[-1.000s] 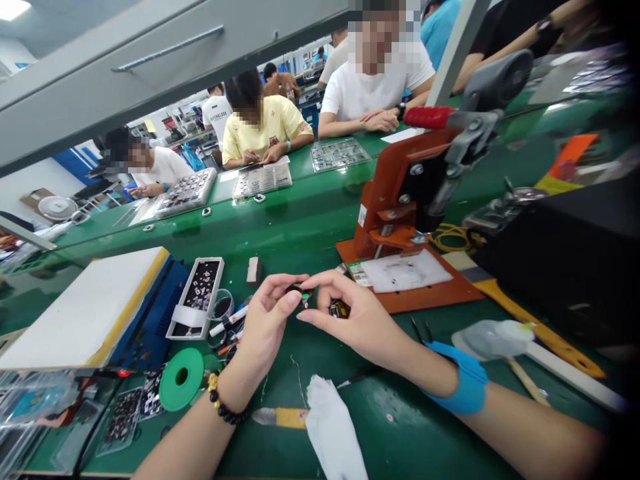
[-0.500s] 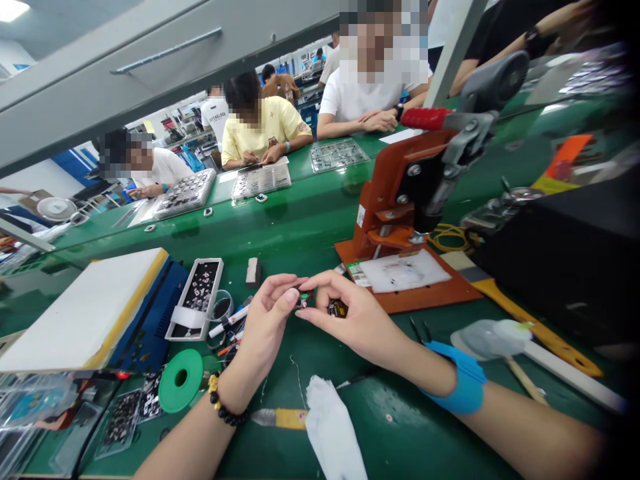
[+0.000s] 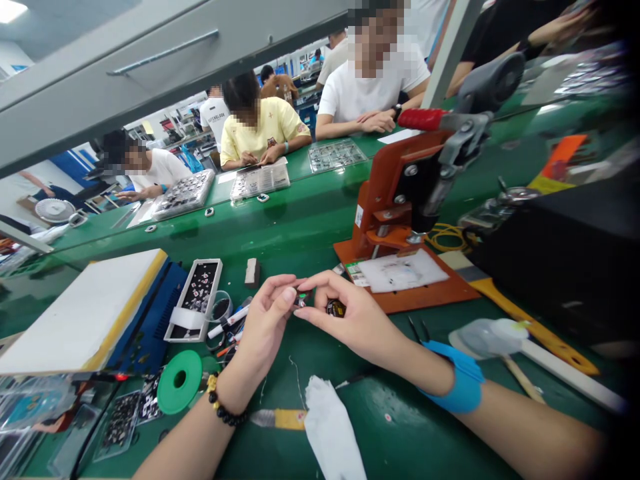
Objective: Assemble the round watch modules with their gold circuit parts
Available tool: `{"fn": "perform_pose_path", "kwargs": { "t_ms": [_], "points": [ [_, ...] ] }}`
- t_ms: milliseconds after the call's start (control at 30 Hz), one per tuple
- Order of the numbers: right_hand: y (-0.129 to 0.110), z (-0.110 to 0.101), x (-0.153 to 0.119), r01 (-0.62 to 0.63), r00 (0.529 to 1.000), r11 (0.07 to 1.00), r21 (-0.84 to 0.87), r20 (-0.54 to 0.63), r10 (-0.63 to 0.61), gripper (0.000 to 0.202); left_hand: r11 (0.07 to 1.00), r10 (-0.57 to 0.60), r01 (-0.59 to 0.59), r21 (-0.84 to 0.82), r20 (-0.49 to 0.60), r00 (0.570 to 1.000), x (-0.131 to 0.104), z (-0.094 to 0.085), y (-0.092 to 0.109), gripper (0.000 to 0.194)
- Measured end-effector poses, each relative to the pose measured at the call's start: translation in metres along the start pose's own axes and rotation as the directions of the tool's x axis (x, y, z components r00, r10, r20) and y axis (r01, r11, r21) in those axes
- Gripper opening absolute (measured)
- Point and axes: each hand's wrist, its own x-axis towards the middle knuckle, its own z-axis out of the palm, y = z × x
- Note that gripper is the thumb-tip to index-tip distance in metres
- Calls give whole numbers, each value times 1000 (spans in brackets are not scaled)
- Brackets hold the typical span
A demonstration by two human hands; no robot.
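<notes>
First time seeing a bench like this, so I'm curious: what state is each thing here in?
Left hand: pinching the small dark part
Right hand: pinching the same part
Small dark part: held between both hands
Dark round item at the right hand: held or resting, unclear
Orange press: upright; whether clamped down, unclear
White tray: small parts inside, white strip over one end
Plastic bottle: lying on its side

Left hand (image 3: 265, 327) bare; at its wrist a beaded bracelet (image 3: 220, 409), round black beads, some gold-yellow ones along one stretch. Right hand (image 3: 357, 313) bare too; around its wrist a broad, flat band (image 3: 460, 383), bright blue. Forearms (image 3: 520, 420) uncovered
</notes>
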Motion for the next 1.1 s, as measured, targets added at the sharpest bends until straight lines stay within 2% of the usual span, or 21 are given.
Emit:
{"fn": "perform_pose_path", "kwargs": {
  "t_ms": [400, 567, 733, 1000, 1100],
  "points": [
    [0, 0, 0, 3, 1000, 1000, 1, 2, -3, 28, 999, 19, -19, 38, -4, 1000, 0, 0, 1, 43],
    [1, 0, -1, 8, 1000, 1000, -2, 4, -8, 29, 999, 40, -40, 36, 2, 999, 0, 0, 1, 38],
    [1, -1, -1, -2, 1000, 999, -47, -4, 2, 21, 999, -3, 4, 42, -17, 1000, -2, 2, 2, 41],
    [2, -1, 0, -85, 995, 995, -46, -48, 83, 22, 990, -33, 28, 135, 29, 999, -5, 2, 0, 50],
    [1, -3, 2, -96, 993, 995, -15, -74, 95, 23, 953, 6, -35, 302, 96, 995, -9, 3, -2, 49]
  ]
}}
